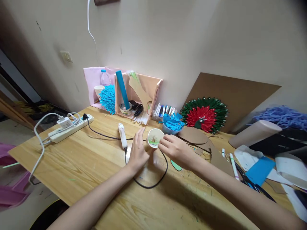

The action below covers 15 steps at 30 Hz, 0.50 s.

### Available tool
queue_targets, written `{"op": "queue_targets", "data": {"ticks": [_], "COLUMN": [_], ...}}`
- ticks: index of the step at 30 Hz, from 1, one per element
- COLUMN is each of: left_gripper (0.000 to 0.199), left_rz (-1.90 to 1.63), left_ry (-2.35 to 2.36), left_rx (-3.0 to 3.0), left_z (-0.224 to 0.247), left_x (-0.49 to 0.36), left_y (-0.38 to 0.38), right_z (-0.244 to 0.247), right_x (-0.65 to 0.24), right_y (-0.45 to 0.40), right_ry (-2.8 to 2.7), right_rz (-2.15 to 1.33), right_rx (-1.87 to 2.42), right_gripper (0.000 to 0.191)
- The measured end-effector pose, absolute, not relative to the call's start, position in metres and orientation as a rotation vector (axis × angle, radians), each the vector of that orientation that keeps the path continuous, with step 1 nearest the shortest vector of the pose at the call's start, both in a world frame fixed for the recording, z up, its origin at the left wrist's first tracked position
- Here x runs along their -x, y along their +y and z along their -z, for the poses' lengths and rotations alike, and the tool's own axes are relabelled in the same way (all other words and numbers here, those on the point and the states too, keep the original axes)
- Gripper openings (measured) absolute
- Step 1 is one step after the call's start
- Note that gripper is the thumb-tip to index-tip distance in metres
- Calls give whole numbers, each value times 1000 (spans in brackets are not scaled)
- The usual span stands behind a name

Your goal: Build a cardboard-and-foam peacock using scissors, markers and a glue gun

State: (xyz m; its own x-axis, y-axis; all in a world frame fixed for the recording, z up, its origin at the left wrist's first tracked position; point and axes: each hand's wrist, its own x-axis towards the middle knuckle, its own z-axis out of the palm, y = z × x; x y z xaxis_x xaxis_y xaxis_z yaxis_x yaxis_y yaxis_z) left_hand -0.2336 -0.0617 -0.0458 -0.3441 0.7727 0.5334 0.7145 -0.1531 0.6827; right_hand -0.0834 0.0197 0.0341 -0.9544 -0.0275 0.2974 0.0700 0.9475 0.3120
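A white cup [150, 145], tilted so its inside faces me, is between my hands over the wooden table. Green and brownish scraps show inside it. My left hand [137, 149] is beside the cup's left side with its fingers stretched upward; whether it touches the cup I cannot tell. The fingers of my right hand [175, 147] are curled closed at the cup's right rim, hiding part of it. Close by on the left lies a white glue gun [122, 135], its black cable [146, 187] looping under my hands. A green paper piece [176, 165] lies below my right hand.
A power strip [69, 129] with chargers is at the left table edge. Behind stand a pink organizer [155, 95], a bowl of blue strips [172, 122] and a red-green flower craft [203, 115]. Cardboard discs [193, 135], markers [233, 166], scissors [254, 185] and a tube [255, 132] are right.
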Motion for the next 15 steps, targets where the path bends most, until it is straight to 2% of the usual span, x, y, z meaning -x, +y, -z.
{"op": "queue_targets", "data": {"ticks": [4, 9, 13, 15], "left_gripper": [52, 46, 43, 44], "left_rz": [-1441, -1425, -1376, -1359], "left_ry": [1716, 1673, 1670, 1673], "left_rx": [-1920, -1932, -1933, -1936], "left_z": [45, 47, 48, 48], "left_x": [232, 227, 225, 225], "left_y": [-62, -61, -61, -61], "right_z": [-33, -39, -38, -32], "right_x": [67, 65, 81, 91], "right_y": [2, 1, 0, 2], "right_ry": [-2867, -3001, -3115, -3145], "right_rz": [380, -117, -43, -1], "right_rx": [-97, 188, 459, 525], "right_gripper": [28, 13, 22, 20]}}
